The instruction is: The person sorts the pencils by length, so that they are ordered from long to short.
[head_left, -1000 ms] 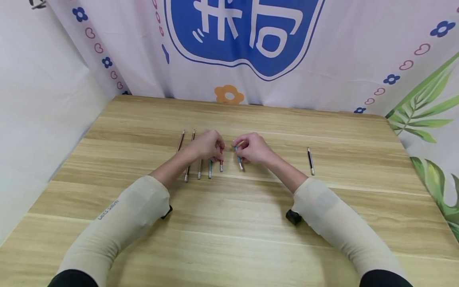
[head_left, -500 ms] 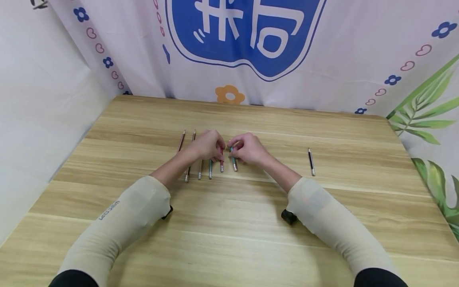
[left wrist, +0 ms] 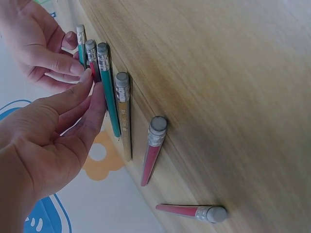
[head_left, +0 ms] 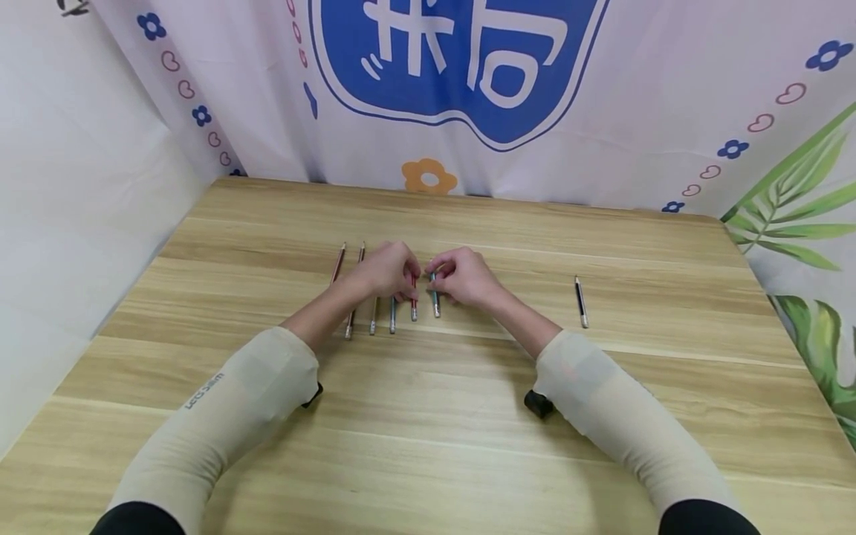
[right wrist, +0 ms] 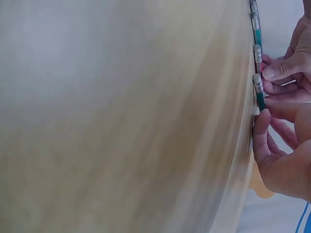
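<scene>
My left hand pinches a red pencil between thumb and fingers, its eraser end toward me. Just to the right, my right hand pinches a teal pencil, nearly parallel to the red one with a narrow gap between them. Left of these lie another teal pencil, a gold pencil and two dark red pencils, the nearer one and the outer one, which leans at a different angle. The left hand hides parts of this row in the head view.
A black pencil lies apart on the right side of the wooden table. Behind the table's far edge hangs a printed cloth with a blue emblem. A white wall surface borders the left side.
My right hand has moved left with the teal pencil, bringing it closer to the red one and slightly straighter. The left hand has stayed in place on the red pencil.
</scene>
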